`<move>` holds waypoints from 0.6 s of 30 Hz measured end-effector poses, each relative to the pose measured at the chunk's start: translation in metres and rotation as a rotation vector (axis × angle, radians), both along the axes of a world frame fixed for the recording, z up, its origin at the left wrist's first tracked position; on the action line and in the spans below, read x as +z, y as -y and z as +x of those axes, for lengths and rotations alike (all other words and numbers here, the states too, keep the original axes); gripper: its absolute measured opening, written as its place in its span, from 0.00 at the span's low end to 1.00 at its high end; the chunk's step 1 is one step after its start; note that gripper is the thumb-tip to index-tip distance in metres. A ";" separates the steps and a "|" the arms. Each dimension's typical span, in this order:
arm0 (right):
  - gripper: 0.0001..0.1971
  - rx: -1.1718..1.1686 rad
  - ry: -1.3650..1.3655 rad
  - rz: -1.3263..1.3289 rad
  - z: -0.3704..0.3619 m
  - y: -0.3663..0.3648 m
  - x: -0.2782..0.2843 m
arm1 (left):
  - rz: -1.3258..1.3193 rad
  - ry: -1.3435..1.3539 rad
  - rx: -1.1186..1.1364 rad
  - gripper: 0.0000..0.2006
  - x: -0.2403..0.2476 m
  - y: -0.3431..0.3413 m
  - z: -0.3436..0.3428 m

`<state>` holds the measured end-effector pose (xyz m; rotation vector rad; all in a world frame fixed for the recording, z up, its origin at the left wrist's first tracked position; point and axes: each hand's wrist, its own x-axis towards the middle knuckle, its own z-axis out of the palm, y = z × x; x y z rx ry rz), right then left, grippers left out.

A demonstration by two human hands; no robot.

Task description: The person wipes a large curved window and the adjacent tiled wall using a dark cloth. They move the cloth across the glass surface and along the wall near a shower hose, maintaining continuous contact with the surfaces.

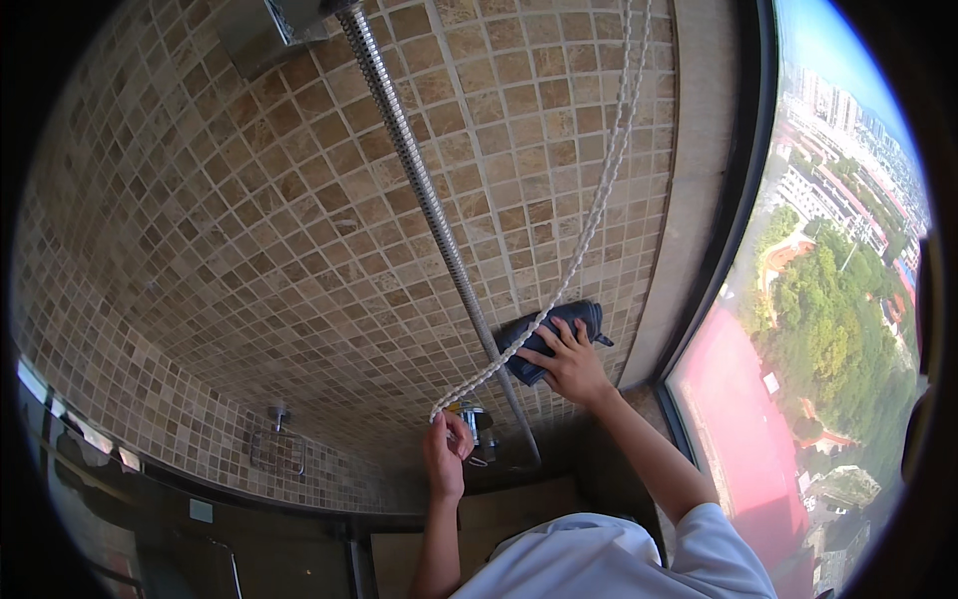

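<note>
My right hand [579,371] lies with fingers spread on a dark blue-grey cloth [523,369] and holds it flat against the brown mosaic-tiled wall [519,120]. Part of the cloth bunches out beside the fingers. Lower and to the left, my left hand [445,461] pinches the bottom end of a looped white beaded cord [599,205]. From there the cord slants up to the right in two strands, crossing in front of the metal hose and the cloth's edge.
A ribbed metal shower hose [414,155] runs down the wall left of the cloth. Behind my left hand is a chrome shower valve [477,417]. A wire rack [277,451] hangs at lower left, a metal fixture [264,40] at top. The dark window frame [733,230] stands at right.
</note>
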<state>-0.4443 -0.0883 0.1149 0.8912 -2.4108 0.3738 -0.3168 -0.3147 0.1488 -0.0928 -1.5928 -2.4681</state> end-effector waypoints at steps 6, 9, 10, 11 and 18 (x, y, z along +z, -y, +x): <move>0.37 -0.071 -0.276 -0.327 -0.002 0.022 0.154 | 0.177 -0.154 -0.125 0.26 0.063 0.005 -0.010; 0.37 -0.077 -0.173 -0.298 0.005 0.027 0.116 | 0.288 -0.197 -0.149 0.23 0.078 0.027 -0.010; 0.37 -0.081 -0.091 -0.231 0.009 0.027 0.080 | 0.347 -0.206 -0.199 0.21 0.077 0.036 -0.014; 0.37 -0.098 -0.022 -0.168 0.014 0.025 0.041 | 0.409 -0.216 -0.246 0.20 0.073 0.046 -0.019; 0.36 -0.251 -0.048 -0.205 0.009 0.018 0.033 | 0.263 -0.306 -0.162 0.14 0.087 0.097 -0.023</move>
